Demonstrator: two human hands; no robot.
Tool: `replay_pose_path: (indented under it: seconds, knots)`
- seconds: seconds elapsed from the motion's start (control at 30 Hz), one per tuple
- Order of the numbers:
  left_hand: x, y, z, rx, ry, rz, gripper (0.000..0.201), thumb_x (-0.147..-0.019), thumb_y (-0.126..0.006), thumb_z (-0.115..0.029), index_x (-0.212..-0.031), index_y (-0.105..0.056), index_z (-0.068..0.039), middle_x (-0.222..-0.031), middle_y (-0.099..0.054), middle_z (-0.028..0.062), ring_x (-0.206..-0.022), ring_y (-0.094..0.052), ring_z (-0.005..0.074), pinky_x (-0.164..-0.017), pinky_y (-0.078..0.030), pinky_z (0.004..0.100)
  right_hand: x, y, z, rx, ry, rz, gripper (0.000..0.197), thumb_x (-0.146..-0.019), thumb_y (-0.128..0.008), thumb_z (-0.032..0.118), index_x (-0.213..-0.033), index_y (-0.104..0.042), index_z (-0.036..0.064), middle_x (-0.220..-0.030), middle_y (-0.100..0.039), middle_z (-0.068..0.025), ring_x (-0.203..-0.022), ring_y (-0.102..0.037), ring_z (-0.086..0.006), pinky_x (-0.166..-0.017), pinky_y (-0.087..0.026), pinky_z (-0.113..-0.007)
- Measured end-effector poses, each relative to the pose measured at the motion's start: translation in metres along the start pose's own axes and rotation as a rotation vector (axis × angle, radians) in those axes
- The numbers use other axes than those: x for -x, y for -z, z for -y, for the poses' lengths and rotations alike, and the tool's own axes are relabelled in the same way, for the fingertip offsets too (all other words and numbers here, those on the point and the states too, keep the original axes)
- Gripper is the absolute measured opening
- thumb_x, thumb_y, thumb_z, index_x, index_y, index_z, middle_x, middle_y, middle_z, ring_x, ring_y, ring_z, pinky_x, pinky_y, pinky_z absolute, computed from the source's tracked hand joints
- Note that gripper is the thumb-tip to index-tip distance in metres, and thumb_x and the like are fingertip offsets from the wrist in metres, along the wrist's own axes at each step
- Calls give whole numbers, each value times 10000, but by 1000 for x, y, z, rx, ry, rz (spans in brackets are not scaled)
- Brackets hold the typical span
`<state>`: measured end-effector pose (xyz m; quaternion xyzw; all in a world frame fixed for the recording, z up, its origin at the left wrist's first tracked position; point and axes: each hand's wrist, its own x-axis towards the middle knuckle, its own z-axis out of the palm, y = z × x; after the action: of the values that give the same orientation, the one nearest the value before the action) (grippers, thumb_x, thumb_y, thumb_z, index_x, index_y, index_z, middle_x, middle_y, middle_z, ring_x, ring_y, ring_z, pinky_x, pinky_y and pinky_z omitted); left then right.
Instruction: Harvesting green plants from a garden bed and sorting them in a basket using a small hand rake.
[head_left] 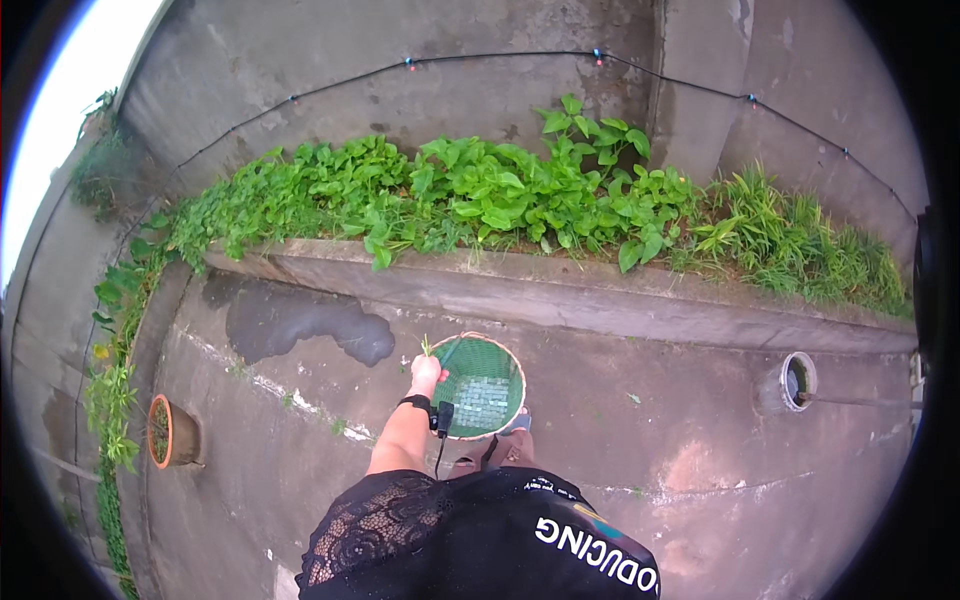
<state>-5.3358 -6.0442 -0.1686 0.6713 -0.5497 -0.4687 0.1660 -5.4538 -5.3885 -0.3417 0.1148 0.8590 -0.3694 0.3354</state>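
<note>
My left hand (pixel 427 372) is closed at the left rim of a round woven basket (pixel 483 390), green inside with a pale rim. A small yellow-green sprig (pixel 426 346) sticks up from the fingers. A thin dark strip (pixel 453 349) slants between the hand and the far rim; I cannot tell what it is. The basket is in front of my legs, and nothing can be made out lying on its woven bottom. A dark band with a small black device (pixel 441 417) is on my left wrist. My right hand does not show.
Ahead runs a low concrete planter wall (pixel 500 290) with leafy green plants (pixel 480 185) behind it. A terracotta pot (pixel 172 435) stands at the left, a white bucket (pixel 787 383) with a long handle at the right. A wet patch (pixel 300 325) darkens the concrete floor.
</note>
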Motion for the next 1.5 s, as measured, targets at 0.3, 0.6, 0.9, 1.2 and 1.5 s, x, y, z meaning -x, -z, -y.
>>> replay_pose_path:
  seconds: [0.3, 0.6, 0.9, 1.2, 1.5]
  knots:
    - [-9, -74, -5, -123, -35, 116, 276, -859, -372, -62, -933, -583, 99, -602, -623, 154, -469, -614, 207, -419, -506, 306, 73, -10, -141, 300, 183, -154, 166, -826, -500, 181, -819, -633, 81, -655, -611, -148, -520, -572, -297, -461, -441, -415]
    - [-14, -155, -35, -218, -14, 225, 252, -871, -374, -71, -870, -590, 58, -600, -631, 169, -461, -614, 212, -403, -491, 323, 123, -56, -91, -179, -445, -307, 252, -725, -603, 151, -884, -670, -33, -673, -652, -141, -620, -641, -226, -593, -520, -337]
    - [-32, -209, -48, -297, 27, 484, 244, -876, -389, -96, -1005, -537, 49, -671, -631, 163, -471, -615, 217, -396, -478, 319, 89, -71, -81, -393, -362, -283, 221, -751, -544, 72, -918, -651, -27, -661, -628, -150, -554, -604, -189, -505, -481, -317]
    - [-37, -251, -56, -472, -21, 618, 271, -882, -385, -112, -955, -589, 52, -639, -649, 143, -471, -625, 209, -432, -495, 328, 110, -41, 65, -709, -394, -297, 165, -784, -476, 21, -892, -590, -30, -555, -520, -50, -402, -464, -118, -345, -347, -250]
    - [-4, -290, -62, -715, -152, 801, 294, -864, -350, -74, -865, -585, 104, -654, -652, 174, -481, -629, 222, -447, -511, 328, 158, -88, 58, -749, -518, -387, 164, -796, -477, 34, -904, -586, -23, -551, -526, -39, -400, -472, -123, -342, -355, -249]
